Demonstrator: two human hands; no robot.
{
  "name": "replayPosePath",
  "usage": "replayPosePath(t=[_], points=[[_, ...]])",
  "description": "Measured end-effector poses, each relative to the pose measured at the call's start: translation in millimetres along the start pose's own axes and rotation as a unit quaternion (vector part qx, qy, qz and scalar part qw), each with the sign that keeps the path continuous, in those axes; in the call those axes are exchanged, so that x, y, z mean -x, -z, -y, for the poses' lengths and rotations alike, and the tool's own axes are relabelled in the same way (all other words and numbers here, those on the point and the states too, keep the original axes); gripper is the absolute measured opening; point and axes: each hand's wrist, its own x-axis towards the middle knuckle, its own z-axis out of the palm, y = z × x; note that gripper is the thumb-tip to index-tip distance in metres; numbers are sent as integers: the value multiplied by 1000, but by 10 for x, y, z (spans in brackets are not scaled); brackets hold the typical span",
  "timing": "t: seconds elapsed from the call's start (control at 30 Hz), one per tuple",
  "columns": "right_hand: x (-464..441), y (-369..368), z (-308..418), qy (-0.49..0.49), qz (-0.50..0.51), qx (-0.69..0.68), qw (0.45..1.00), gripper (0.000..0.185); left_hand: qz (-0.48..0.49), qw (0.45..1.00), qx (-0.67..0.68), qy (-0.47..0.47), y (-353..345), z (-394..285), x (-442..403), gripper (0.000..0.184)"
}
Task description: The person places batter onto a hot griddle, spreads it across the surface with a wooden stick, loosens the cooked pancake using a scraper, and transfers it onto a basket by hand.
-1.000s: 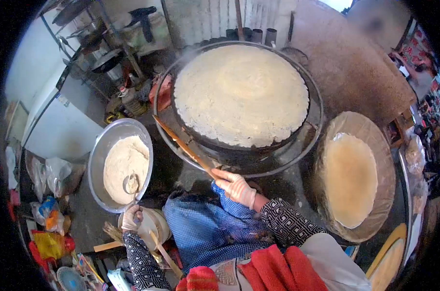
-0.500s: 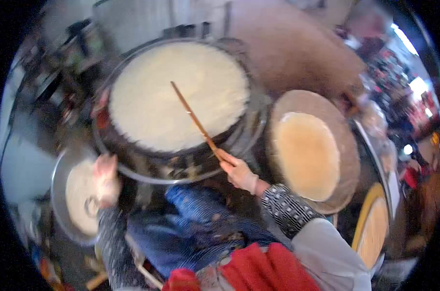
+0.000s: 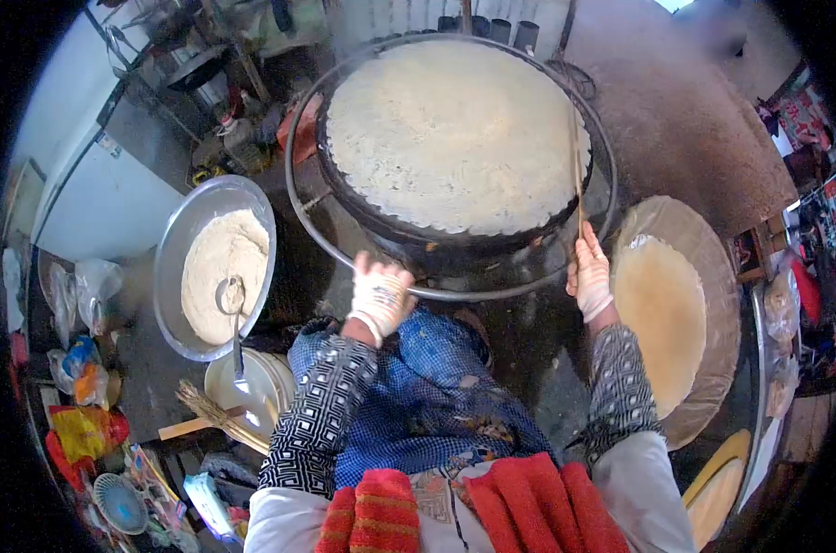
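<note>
My right hand (image 3: 590,276), in a thin pale glove, is closed round the lower end of a thin wooden stick (image 3: 579,180). That stick lies along the right edge of a large pale batter sheet (image 3: 450,138) on a round dark griddle (image 3: 381,217). In front of the griddle, my gloved left hand (image 3: 381,297) is curled over the metal ring (image 3: 510,293) that circles it. Left of that hand, a metal bowl (image 3: 171,304) holds thick batter (image 3: 224,253) with a ladle (image 3: 236,323) resting in it.
To the right, a cooked flat pancake (image 3: 658,313) lies on a round covered tray (image 3: 718,359). A white bucket (image 3: 220,378) and a straw whisk (image 3: 206,405) stand below the bowl. Plastic bags (image 3: 95,290) and a small basket (image 3: 120,502) crowd the far left.
My left hand has moved right, from beside the batter bowl to the ring. The stick has swung from the middle of the batter sheet to its right edge. The view has shifted.
</note>
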Motion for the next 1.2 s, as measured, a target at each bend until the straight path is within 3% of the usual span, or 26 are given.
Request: replayPosePath(t=[0.07,0.1,0.17,0.2,0.23,0.27,0.33,0.37,0.4,0.43,0.47,0.53,0.6,0.67,0.7,0.8,0.83,0.87,0.93,0.97,1.0,1.03,1.07,1.13,1.2], points=[[-353,251,-653,78,42,34,996,43,-68,997,-6,24,-159,318,14,36],[89,88,-415,40,97,93,990,51,-30,999,1,42,-129,374,-28,30],[221,-58,-945,276,181,182,926,47,25,999,-27,34,-116,317,-89,31],[461,-209,-897,262,232,233,907,45,43,998,-31,25,-78,218,-142,32],[687,-370,-940,185,251,197,929,44,69,996,-41,37,-109,62,-175,34],[826,-520,-1048,236,228,230,916,45,72,996,-37,41,-127,-69,-164,33],[1133,-759,-548,-92,248,146,953,46,20,999,-4,38,-250,-292,-130,45],[1141,-822,-625,-46,207,75,974,46,-3,999,25,28,-271,-396,-122,45],[1028,-729,-634,7,235,84,968,43,-22,998,57,17,-288,-493,-100,45],[809,-632,-639,175,199,261,928,46,-39,994,98,-16,-260,-570,-66,47],[579,-532,-582,334,150,424,828,50,-51,989,131,-40,-237,-657,-13,55],[348,-357,-191,207,142,724,643,58,-170,972,129,-99,-254,-739,108,63],[36,-67,1,240,96,751,607,62,-194,964,112,-145,-165,-619,201,70],[-336,227,134,192,39,765,614,63,-206,964,76,-149,-96,-320,259,68],[-536,379,24,180,10,740,648,59,-192,972,62,-124,-37,-98,244,68],[-845,508,-613,280,6,492,824,52,-177,984,-6,9,40,581,176,55],[-518,249,-463,224,2,435,872,48,-141,989,-26,42,-22,800,148,55],[-499,209,-626,233,14,404,884,51,-108,990,-46,74,-95,949,80,54],[-401,115,-843,356,53,347,866,50,-2,995,-84,60,-83,946,-133,36],[-361,46,-930,177,87,180,964,49,60,992,-104,51,-180,871,-283,23],[-148,-70,-914,158,108,182,965,47,124,979,-154,39,-146,737,-343,24],[75,-193,-887,138,128,184,965,46,118,982,-139,46,-213,657,-358,25],[441,-350,-762,284,139,354,880,44,111,984,-125,56,-276,589,-351,26],[536,-562,-985,315,162,339,872,44,135,983,-112,52,16,328,-242,30],[613,-715,-789,179,204,291,917,44,89,993,-43,67,-285,209,-302,30]])
